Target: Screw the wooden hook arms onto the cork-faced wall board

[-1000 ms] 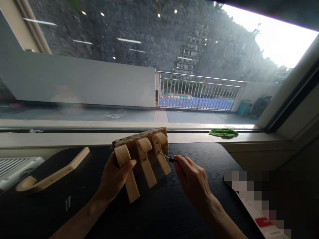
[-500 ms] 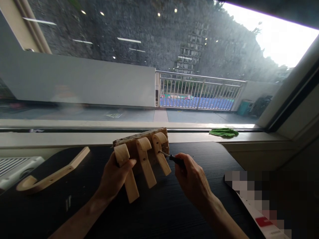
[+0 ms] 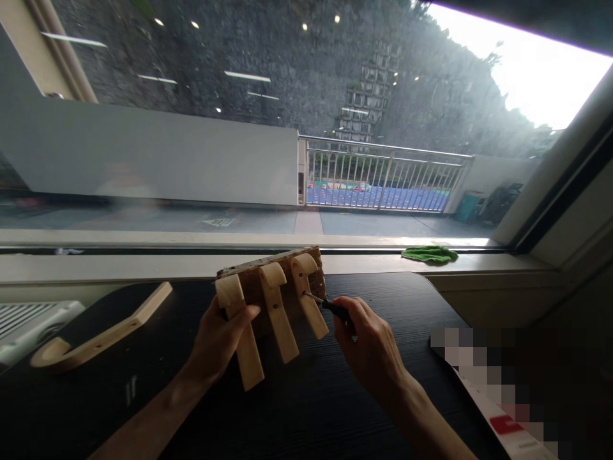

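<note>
My left hand (image 3: 216,338) grips a wooden rack (image 3: 268,294), a chipboard block with three curved wooden hooks, and holds it tilted above the black table (image 3: 306,409). Its thumb presses on the leftmost hook. My right hand (image 3: 368,348) is closed on a small screwdriver (image 3: 330,307) with a black handle. The metal tip touches the rightmost hook (image 3: 306,294) near its upper bend.
A loose curved wooden hook piece (image 3: 96,338) lies on the table at the left. A white ribbed object (image 3: 23,322) sits at the far left edge. A green cloth (image 3: 430,255) lies on the window sill. A white box with a red label (image 3: 507,425) is at the lower right.
The rack has tipped slightly left and down in my left hand. My right hand has drawn back a little along the screwdriver handle, with the tip still at the rightmost hook.
</note>
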A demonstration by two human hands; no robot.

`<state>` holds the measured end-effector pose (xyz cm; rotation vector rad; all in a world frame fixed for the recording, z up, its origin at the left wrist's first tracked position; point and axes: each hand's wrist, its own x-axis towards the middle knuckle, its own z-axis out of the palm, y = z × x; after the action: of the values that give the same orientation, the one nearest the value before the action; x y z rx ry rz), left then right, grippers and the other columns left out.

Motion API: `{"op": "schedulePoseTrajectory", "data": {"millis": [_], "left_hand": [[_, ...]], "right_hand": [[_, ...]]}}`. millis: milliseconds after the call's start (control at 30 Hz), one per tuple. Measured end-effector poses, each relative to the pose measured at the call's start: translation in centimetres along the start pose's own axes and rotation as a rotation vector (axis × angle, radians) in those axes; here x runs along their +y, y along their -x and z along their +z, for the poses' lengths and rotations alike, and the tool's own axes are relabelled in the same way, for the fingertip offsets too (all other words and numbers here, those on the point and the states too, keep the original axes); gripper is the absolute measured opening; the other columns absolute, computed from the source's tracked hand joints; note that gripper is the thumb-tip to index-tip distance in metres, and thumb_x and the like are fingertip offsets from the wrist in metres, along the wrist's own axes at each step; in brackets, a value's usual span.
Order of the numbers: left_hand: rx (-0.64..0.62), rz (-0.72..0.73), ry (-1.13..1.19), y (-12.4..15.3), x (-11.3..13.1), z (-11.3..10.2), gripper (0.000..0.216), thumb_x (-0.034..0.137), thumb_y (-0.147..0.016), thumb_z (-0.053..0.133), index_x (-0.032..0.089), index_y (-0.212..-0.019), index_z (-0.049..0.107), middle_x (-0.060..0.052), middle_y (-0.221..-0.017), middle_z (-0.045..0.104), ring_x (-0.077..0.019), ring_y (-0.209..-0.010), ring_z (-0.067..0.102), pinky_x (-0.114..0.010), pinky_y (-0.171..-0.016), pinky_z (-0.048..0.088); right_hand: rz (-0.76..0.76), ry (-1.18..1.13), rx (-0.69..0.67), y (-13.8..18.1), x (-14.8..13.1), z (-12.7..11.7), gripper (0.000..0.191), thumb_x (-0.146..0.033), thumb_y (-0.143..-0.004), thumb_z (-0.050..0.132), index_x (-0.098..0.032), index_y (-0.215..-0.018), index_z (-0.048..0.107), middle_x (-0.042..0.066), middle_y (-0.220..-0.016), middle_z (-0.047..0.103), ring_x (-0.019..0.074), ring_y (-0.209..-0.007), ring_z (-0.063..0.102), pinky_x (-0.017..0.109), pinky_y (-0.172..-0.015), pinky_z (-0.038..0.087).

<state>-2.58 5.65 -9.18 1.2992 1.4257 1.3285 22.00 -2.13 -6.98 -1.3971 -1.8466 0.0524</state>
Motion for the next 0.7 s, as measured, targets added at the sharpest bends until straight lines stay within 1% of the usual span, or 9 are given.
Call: {"op": "schedulePoseTrajectory", "data": {"millis": [133,200,267,400,533,600,700], "left_hand": [[0.015,0.022,-0.076,0.3,0.3,0.0,0.046,0.039,-0.069,0.073,0.019,-0.109,0.062,-0.004,-0.096,0.069,-0.0259,-0.094,0.064,-0.028,-0.07,0.05],[0.007,0.04,-0.1,0.3,0.4,-0.1,0.046,0.039,-0.068,0.074,0.018,-0.108,0.062,-0.004,-0.094,0.068,-0.0262,-0.092,0.063,-0.029,-0.072,0.05],[-0.019,0.051,-0.099,0.2,0.4,-0.1,0.046,0.039,-0.068,0.074,0.017,-0.107,0.062,-0.006,-0.095,0.068,-0.0268,-0.094,0.063,-0.031,-0.074,0.05],[-0.123,0.052,0.028,-0.7,-0.3,-0.2,0.049,0.04,-0.067,0.075,0.015,-0.107,0.062,-0.007,-0.101,0.068,-0.0269,-0.099,0.062,-0.034,-0.082,0.05],[-0.168,0.064,0.08,-1.1,-0.3,-0.5,0.051,0.039,-0.065,0.076,0.014,-0.107,0.06,-0.005,-0.093,0.068,-0.025,-0.095,0.063,-0.033,-0.08,0.051],[-0.175,0.067,0.091,-0.6,0.0,-0.9,0.05,0.038,-0.063,0.077,0.014,-0.104,0.061,-0.004,-0.088,0.068,-0.0245,-0.09,0.064,-0.033,-0.077,0.051],[-0.162,0.06,0.095,1.4,0.6,-1.9,0.047,0.036,-0.061,0.077,0.014,-0.1,0.062,-0.004,-0.085,0.069,-0.025,-0.086,0.065,-0.033,-0.073,0.052]], "right_hand": [[-0.082,0.108,0.04,-0.1,0.1,-0.1,0.026,-0.017,-0.094,0.044,-0.022,-0.115,0.059,0.005,-0.098,0.063,0.0139,-0.08,0.06,0.024,-0.068,0.044],[-0.095,0.141,0.069,0.0,0.1,0.0,0.027,-0.016,-0.095,0.043,-0.022,-0.114,0.061,0.005,-0.1,0.063,0.0138,-0.082,0.061,0.023,-0.07,0.044],[-0.076,0.159,0.071,0.0,0.1,0.2,0.027,-0.018,-0.095,0.042,-0.022,-0.113,0.062,0.006,-0.1,0.064,0.0136,-0.081,0.062,0.023,-0.07,0.044],[0.009,0.205,0.028,0.0,-0.2,1.1,0.025,-0.027,-0.096,0.043,-0.02,-0.112,0.061,0.006,-0.093,0.068,0.0156,-0.075,0.065,0.025,-0.063,0.041],[0.042,0.209,0.04,-0.1,-1.1,1.4,0.02,-0.026,-0.095,0.045,-0.019,-0.106,0.06,0.004,-0.089,0.068,0.0165,-0.072,0.065,0.025,-0.059,0.038],[0.049,0.206,0.052,0.2,-1.7,1.0,0.017,-0.023,-0.094,0.045,-0.019,-0.105,0.057,0.004,-0.091,0.068,0.0169,-0.072,0.065,0.026,-0.058,0.038],[0.038,0.195,0.052,1.4,-3.3,-0.3,0.018,-0.019,-0.092,0.044,-0.019,-0.108,0.052,0.003,-0.088,0.067,0.0165,-0.068,0.063,0.025,-0.056,0.037]]}}
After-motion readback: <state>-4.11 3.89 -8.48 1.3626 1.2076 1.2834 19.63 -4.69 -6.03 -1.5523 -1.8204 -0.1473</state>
